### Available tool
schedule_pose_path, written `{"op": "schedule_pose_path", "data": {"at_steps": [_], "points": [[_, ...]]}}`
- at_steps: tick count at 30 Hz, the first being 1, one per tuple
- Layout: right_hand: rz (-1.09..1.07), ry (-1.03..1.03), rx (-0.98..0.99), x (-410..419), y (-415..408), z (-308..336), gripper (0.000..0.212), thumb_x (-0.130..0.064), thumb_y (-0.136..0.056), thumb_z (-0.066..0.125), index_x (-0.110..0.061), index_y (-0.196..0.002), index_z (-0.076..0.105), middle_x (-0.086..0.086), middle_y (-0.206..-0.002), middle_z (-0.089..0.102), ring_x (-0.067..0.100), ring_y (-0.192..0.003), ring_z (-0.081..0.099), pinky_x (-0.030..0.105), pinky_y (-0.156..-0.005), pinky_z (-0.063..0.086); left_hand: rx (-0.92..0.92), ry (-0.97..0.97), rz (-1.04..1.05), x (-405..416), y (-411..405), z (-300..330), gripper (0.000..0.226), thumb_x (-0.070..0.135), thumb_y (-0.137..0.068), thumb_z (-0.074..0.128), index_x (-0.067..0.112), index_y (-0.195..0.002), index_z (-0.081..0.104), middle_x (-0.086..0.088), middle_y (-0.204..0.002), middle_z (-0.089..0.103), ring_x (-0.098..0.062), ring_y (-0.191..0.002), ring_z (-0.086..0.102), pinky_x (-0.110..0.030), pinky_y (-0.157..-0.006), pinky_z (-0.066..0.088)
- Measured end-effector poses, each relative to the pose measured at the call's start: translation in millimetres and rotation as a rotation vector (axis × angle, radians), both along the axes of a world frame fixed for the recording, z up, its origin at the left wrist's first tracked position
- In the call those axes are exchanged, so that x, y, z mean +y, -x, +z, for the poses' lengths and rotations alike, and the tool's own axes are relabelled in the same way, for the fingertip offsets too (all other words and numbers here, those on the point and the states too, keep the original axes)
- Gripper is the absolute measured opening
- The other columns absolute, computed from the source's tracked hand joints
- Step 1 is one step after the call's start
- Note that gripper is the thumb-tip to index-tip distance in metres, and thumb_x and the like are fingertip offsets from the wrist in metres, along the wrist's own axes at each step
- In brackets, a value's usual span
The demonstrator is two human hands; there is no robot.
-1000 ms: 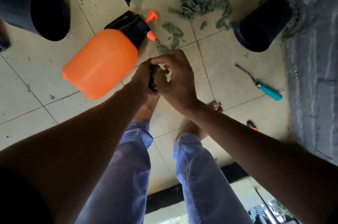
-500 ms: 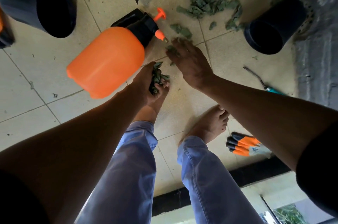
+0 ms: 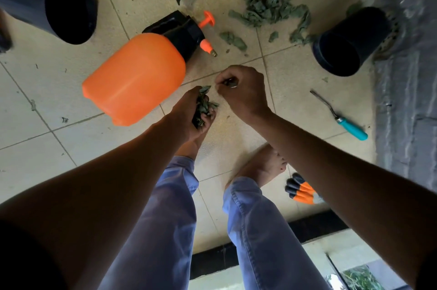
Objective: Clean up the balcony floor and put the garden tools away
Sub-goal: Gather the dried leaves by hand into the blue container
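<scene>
Left hand (image 3: 189, 112) clutching a wad of dried leaves (image 3: 204, 106); right hand (image 3: 241, 91) fingers curling, contents unclear. Overfull grip risks spilling leaves.

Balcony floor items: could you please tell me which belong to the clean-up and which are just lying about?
In use: left hand holding green leaf scraps; right hand; leaf pile.
Lying about: orange spray bottle; teal-handled tool; orange gloves; black pots.

a single head-worn wide-angle view, straight down over both forearms onto the tiled floor (image 3: 71, 91) near the feet
</scene>
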State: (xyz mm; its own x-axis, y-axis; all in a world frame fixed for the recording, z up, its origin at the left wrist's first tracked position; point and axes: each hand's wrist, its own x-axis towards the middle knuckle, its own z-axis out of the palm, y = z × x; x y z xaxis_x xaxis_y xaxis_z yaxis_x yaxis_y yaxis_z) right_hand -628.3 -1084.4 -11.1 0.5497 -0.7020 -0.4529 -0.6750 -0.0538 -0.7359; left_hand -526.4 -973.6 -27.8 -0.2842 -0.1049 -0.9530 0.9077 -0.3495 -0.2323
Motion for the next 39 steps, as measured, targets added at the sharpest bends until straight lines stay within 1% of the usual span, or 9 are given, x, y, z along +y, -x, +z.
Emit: {"op": "schedule_pose_path", "data": {"at_steps": [3,8,11,15,22,24,32,36,39], "points": [[-0.039,-0.148,-0.069,15,-9,39,0.016,-0.008,-0.090,0.066,-0.011,-0.103,0.076,-0.007,-0.097,0.075,0.000,-0.093,0.068,0.017,-0.082,0.056,-0.052,0.031,-0.027,-5,2,8,0.031,0.043,-0.100,0.053,0.018,-0.083,0.062,0.002,-0.073,0.060,-0.007,-0.051,0.055,-0.014,-0.036,0.039],[0.219,-0.082,-0.050,46,-10,64,0.047,-0.015,-0.091,0.039,-0.007,-0.131,0.062,0.007,-0.128,0.065,0.016,-0.117,0.059,0.023,-0.099,0.047,-0.182,-0.002,-0.009,-11,3,19,0.037,0.033,-0.103,0.046,0.019,-0.069,0.051,0.000,-0.053,0.055,-0.013,-0.049,0.060,-0.018,-0.045,0.044],[0.372,0.119,-0.031,52,-3,60,0.052,-0.026,-0.089,0.038,-0.003,-0.127,0.064,0.012,-0.118,0.071,0.026,-0.109,0.066,0.031,-0.091,0.052,-0.174,-0.045,0.022,-11,0,17,0.041,0.034,-0.098,0.055,0.020,-0.060,0.050,0.001,-0.053,0.050,-0.015,-0.047,0.054,-0.021,-0.050,0.042],[0.454,0.278,0.063,52,6,53,0.034,-0.005,-0.086,0.068,-0.008,-0.120,0.064,0.008,-0.098,0.072,0.026,-0.088,0.069,0.029,-0.065,0.049,-0.126,0.010,-0.007,-13,-2,14,0.041,0.032,-0.094,0.058,0.021,-0.056,0.049,0.003,-0.056,0.047,-0.013,-0.053,0.044,-0.025,-0.056,0.033],[0.414,0.389,0.183,46,4,43,0.019,-0.010,-0.087,0.073,-0.011,-0.105,0.067,0.003,-0.079,0.072,0.021,-0.070,0.069,0.022,-0.060,0.032,-0.137,-0.006,-0.102,-19,4,12,0.040,0.034,-0.091,0.060,0.021,-0.056,0.045,0.000,-0.056,0.042,-0.016,-0.052,0.047,-0.025,-0.054,0.036],[0.424,0.376,0.164,46,2,36,0.006,-0.012,-0.091,0.065,-0.011,-0.096,0.068,0.003,-0.077,0.070,0.021,-0.069,0.066,0.024,-0.061,0.033,-0.124,0.016,-0.096,-20,4,11,0.043,0.041,-0.094,0.058,0.020,-0.059,0.045,-0.001,-0.054,0.044,-0.017,-0.052,0.050,-0.025,-0.057,0.039],[0.353,0.204,0.079,45,8,23,0.026,-0.024,-0.089,0.049,-0.008,-0.091,0.070,0.010,-0.096,0.057,0.026,-0.089,0.051,0.042,-0.074,0.048,-0.149,0.031,-0.091,-10,8,6,0.031,0.035,-0.098,0.055,0.017,-0.073,0.055,-0.001,-0.059,0.055,-0.016,-0.057,0.059,-0.023,-0.052,0.046],[0.095,-0.036,-0.082,27,18,19,0.025,-0.021,-0.088,0.052,-0.010,-0.097,0.072,0.005,-0.097,0.067,0.017,-0.093,0.063,0.028,-0.079,0.051,-0.075,-0.018,0.069,-2,6,-1,0.020,0.030,-0.097,0.059,0.011,-0.092,0.054,-0.005,-0.074,0.057,-0.012,-0.051,0.054,-0.016,-0.039,0.044],[-0.034,0.058,0.015,13,33,-3,0.022,-0.008,-0.086,0.059,-0.010,-0.105,0.071,0.004,-0.102,0.070,0.015,-0.094,0.065,0.031,-0.079,0.055,-0.054,-0.039,0.110,2,1,-8,0.026,0.031,-0.098,0.060,0.009,-0.101,0.047,-0.012,-0.088,0.056,-0.013,-0.044,0.054,-0.015,-0.033,0.041]]}}
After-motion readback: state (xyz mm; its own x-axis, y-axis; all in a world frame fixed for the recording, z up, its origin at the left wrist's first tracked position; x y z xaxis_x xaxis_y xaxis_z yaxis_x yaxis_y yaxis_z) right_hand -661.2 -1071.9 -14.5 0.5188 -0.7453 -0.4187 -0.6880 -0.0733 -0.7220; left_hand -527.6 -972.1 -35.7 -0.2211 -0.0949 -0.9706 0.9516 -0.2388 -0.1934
